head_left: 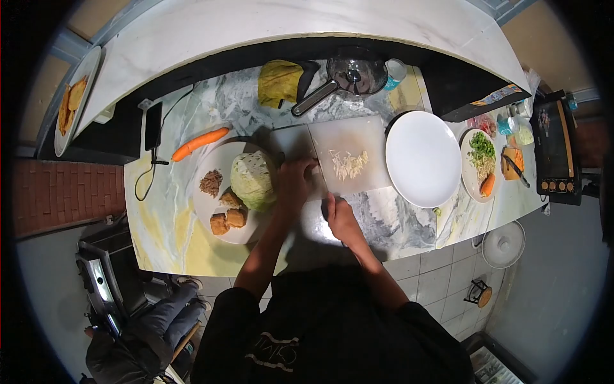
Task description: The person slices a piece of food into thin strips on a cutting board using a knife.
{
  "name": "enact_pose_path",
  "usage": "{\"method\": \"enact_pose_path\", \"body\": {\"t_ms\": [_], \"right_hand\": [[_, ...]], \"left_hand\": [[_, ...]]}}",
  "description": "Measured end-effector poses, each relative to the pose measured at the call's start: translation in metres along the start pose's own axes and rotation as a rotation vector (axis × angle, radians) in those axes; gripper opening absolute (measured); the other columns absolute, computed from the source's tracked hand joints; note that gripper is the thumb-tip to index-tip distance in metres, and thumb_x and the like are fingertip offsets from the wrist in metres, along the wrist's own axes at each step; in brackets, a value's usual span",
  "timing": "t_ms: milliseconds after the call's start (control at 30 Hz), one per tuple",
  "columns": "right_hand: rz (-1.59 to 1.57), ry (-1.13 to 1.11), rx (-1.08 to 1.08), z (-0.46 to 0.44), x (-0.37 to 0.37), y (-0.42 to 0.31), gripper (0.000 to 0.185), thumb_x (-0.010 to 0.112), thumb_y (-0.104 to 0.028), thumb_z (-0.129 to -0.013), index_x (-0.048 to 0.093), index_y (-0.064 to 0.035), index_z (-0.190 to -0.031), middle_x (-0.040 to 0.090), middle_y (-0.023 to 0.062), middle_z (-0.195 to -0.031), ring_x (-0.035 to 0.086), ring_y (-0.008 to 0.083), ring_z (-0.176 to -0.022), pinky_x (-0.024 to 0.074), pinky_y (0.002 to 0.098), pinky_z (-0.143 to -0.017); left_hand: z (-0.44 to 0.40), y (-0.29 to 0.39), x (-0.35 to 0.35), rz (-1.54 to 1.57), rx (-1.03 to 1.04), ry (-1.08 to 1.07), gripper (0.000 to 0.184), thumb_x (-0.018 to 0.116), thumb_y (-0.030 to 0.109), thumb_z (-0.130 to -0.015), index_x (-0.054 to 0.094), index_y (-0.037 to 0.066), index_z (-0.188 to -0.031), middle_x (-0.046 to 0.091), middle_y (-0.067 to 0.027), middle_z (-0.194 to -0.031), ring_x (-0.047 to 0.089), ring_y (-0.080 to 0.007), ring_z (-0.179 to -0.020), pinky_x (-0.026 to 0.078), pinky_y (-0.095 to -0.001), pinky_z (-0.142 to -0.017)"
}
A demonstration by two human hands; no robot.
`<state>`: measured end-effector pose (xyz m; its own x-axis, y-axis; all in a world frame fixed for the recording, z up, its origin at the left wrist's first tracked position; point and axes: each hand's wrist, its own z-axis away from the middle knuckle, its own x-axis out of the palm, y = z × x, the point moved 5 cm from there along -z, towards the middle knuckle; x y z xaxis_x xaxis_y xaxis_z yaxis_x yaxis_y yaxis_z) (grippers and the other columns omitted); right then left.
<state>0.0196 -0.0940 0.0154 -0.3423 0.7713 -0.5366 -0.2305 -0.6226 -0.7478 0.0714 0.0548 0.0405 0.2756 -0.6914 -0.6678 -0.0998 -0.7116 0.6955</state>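
My right hand (343, 221) is closed around a knife, its blade pointing away from me over the cutting board (364, 131). On the board's left part, my left hand (295, 185) rests beside the blade with its fingers curled. What lies under those fingers is hidden. Thin pale strips (347, 165) are spread on the board to the right of the blade. Just left of my left hand, a cut cabbage (252, 180) sits on a plate (203, 159) with brown fried blocks (228, 219) and a small heap of brown minced food (210, 183).
A carrot (199, 143) lies at the left. A white plate (423, 160) stands right of the board; beyond it, another plate holds chopped greens (481, 150). Behind are a lidded pan (356, 73) and a can (395, 72). A person (137, 342) sits at lower left.
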Motion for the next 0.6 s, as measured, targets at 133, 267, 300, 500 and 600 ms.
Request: {"method": "enact_pose_path", "body": {"t_ms": [133, 267, 300, 500, 600], "right_hand": [[0.016, 0.024, -0.038, -0.009, 0.006, 0.010, 0.058, 0.038, -0.034, -0.103, 0.058, 0.0121, -0.074, 0.057, 0.0372, -0.072, 0.058, 0.0538, -0.081, 0.0459, 0.0542, -0.067], [-0.035, -0.025, 0.063, -0.012, 0.007, 0.009, 0.060, 0.038, -0.036, -0.103, 0.056, 0.0133, -0.073, 0.056, 0.0390, -0.072, 0.058, 0.0543, -0.081, 0.0465, 0.0545, -0.068], [-0.036, -0.023, 0.064, -0.011, 0.008, 0.009, 0.060, 0.038, -0.036, -0.103, 0.056, 0.0133, -0.073, 0.056, 0.0390, -0.072, 0.058, 0.0543, -0.081, 0.0465, 0.0545, -0.068], [-0.041, 0.031, 0.018, -0.015, 0.013, 0.016, 0.063, 0.040, -0.041, -0.102, 0.055, 0.0143, -0.076, 0.058, 0.0347, -0.066, 0.063, 0.0458, -0.060, 0.0492, 0.0493, -0.057], [0.024, 0.192, -0.186, -0.014, 0.010, 0.009, 0.064, 0.038, -0.043, -0.102, 0.054, 0.0128, -0.075, 0.058, 0.0295, -0.060, 0.061, 0.0366, -0.048, 0.0479, 0.0456, -0.048]], "left_hand": [[0.000, 0.000, -0.001, 0.014, -0.028, 0.005, 0.011, 0.063, 0.006, -0.080, 0.071, 0.009, -0.087, 0.070, -0.0127, -0.083, 0.067, -0.0349, -0.075, 0.053, -0.0439, -0.070], [0.002, -0.008, 0.007, 0.018, -0.023, -0.014, 0.011, 0.063, 0.007, -0.081, 0.071, 0.009, -0.087, 0.070, -0.0131, -0.082, 0.067, -0.0350, -0.075, 0.053, -0.0440, -0.070], [0.004, -0.006, 0.005, -0.011, -0.011, 0.016, 0.011, 0.063, 0.007, -0.081, 0.072, 0.010, -0.088, 0.070, -0.0129, -0.082, 0.067, -0.0348, -0.075, 0.053, -0.0444, -0.071], [0.004, -0.011, 0.009, -0.019, -0.084, -0.025, 0.012, 0.064, 0.006, -0.081, 0.072, 0.011, -0.089, 0.071, -0.0102, -0.086, 0.067, -0.0320, -0.081, 0.049, -0.0438, -0.076], [0.005, -0.008, 0.007, -0.041, -0.075, -0.031, 0.011, 0.064, 0.008, -0.082, 0.072, 0.011, -0.090, 0.071, -0.0096, -0.086, 0.066, -0.0323, -0.081, 0.048, -0.0437, -0.076]]}}
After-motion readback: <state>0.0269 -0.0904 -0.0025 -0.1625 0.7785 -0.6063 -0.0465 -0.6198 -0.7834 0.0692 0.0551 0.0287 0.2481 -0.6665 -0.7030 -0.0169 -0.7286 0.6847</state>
